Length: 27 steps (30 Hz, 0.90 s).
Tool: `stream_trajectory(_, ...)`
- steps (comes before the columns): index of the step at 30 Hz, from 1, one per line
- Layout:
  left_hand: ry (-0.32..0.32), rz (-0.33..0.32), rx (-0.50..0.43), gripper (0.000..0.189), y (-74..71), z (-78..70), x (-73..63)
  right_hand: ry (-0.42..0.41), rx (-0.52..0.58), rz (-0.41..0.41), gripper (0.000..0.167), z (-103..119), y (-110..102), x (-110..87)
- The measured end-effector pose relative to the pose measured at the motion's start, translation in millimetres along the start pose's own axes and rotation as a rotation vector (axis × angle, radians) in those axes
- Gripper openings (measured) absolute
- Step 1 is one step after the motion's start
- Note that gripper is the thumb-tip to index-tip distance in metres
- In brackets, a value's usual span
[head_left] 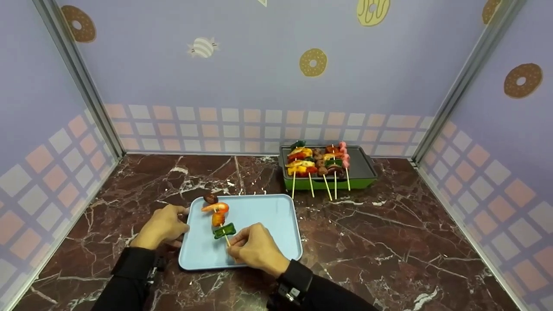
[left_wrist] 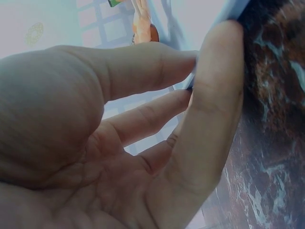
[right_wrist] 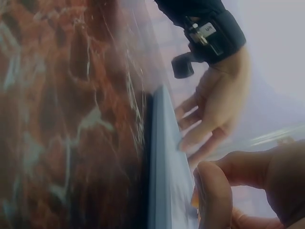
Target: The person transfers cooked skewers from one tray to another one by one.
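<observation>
A light blue tray lies on the marbled counter with one skewer on its left half. The skewer carries a dark brown piece, a shrimp, an orange-yellow piece and a green pepper piece. My right hand pinches the bare lower end of the stick between thumb and fingers. At the tray's left edge my left hand holds the rim, its thumb on one side and a finger along the outside. In the right wrist view, the right hand hides most of the skewer.
A green grill with a dark top stands at the back right near the wall. Several loaded skewers lie side by side on it, their sticks jutting over its front edge. Patterned panels enclose the counter at the back and sides.
</observation>
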<state>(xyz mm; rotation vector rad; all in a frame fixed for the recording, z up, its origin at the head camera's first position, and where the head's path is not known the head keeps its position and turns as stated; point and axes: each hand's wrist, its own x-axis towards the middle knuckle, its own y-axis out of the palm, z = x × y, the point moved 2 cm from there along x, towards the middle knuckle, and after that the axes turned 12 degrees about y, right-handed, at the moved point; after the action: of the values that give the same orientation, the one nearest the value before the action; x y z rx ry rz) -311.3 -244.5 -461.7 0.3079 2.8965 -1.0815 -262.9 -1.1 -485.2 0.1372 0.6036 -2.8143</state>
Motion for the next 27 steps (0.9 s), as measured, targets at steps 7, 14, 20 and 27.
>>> stream_trajectory(7, -0.009, -0.005, -0.029, 0.053, 0.0, 1.5, 0.7, 0.043, 0.099, 0.067, 0.007, 6, 17, -2.4)
stream_trajectory(14, -0.022, 0.005, -0.054, 0.053, 0.6, 2.7, 1.7, 0.107, 0.224, 0.125, 0.012, 6, 32, -5.7)
stream_trajectory(20, -0.013, 0.001, -0.050, 0.053, 0.2, 2.0, 1.7, 0.094, 0.277, 0.184, 0.013, 11, 46, -10.2)
stream_trajectory(27, -0.018, -0.010, -0.098, 0.053, 1.0, 2.1, 0.1, 0.087, 0.341, 0.230, 0.013, 16, 60, -12.5)
